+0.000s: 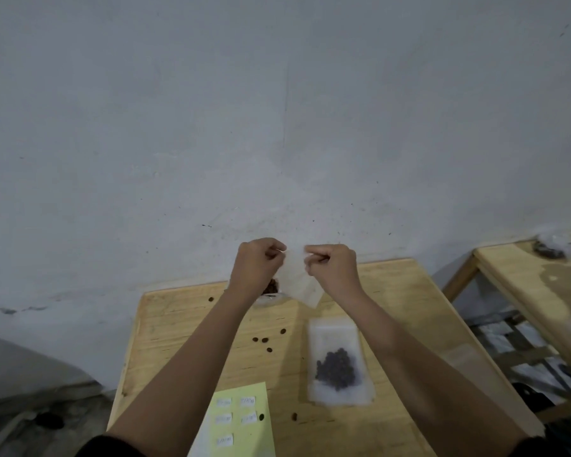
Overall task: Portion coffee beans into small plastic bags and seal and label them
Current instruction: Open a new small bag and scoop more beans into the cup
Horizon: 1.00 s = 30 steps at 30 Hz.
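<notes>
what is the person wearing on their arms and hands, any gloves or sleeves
No gloves: both the left hand and right hand are bare, with no rings or watch visible. The forearms are uncovered; dark sleeves show only at the bottom edge of the picture.

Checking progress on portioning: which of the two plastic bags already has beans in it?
The bag lying flat on the table; the held bag, pinched by both hands, looks empty.

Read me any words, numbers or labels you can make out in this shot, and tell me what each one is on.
Nothing can be read.
Five small white labels on the yellow sheet: handwritten marks, too blurred to read.
Empty plastic bag held up between left hand and right hand: no print visible.
Filled bag of coffee beans on the table: no label showing.
</notes>
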Tool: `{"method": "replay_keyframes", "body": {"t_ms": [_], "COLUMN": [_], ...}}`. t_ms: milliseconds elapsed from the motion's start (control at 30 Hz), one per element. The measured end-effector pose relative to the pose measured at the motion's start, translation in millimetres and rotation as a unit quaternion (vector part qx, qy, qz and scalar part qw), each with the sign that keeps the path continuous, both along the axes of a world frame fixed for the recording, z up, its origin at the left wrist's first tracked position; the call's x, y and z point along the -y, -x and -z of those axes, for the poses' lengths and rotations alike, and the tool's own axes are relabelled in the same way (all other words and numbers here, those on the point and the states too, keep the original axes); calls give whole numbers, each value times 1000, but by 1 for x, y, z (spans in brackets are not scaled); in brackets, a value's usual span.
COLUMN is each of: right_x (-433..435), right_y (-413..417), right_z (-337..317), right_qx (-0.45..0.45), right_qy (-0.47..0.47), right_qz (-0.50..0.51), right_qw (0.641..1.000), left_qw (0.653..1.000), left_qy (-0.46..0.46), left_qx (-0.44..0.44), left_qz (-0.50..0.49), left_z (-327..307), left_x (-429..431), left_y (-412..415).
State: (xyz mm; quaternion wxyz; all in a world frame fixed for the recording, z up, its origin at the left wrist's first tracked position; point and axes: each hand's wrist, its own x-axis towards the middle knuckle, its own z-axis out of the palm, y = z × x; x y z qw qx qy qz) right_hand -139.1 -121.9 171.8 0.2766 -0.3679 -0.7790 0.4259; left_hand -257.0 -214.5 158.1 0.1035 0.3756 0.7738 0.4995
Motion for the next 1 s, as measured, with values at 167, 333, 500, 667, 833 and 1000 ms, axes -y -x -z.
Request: {"method": "replay_keyframes", "body": {"t_ms": [167,333,500,667,833,1000], "right_x": [-15,-17,-15,-16,-14,-8], "right_y": [-3,-3,-8,-8,-7,-11], "right_z": [-24,-41,-49,-47,-36,-23], "right_qx": [-7,-11,21,68,58,-16], "right_qy": [101,139,124,32,-72,-2], "right_qz": [-17,-43,-112,-114,-68,-134], "right_qw": [995,989,986,991,993,991], "left_qw": [992,972,968,965,977,984], "left_qy": [-31,10,90,94,53,15], "left_qx": [55,109,-8,-99,-119,-122], "left_qz": [110,206,236,225,167,130], "left_z": [2,-1,-1,3,3,1], "left_x": [5,7,7,7,10,16], "left_y": [-16,-24,-18,-17,-16,-13]}}
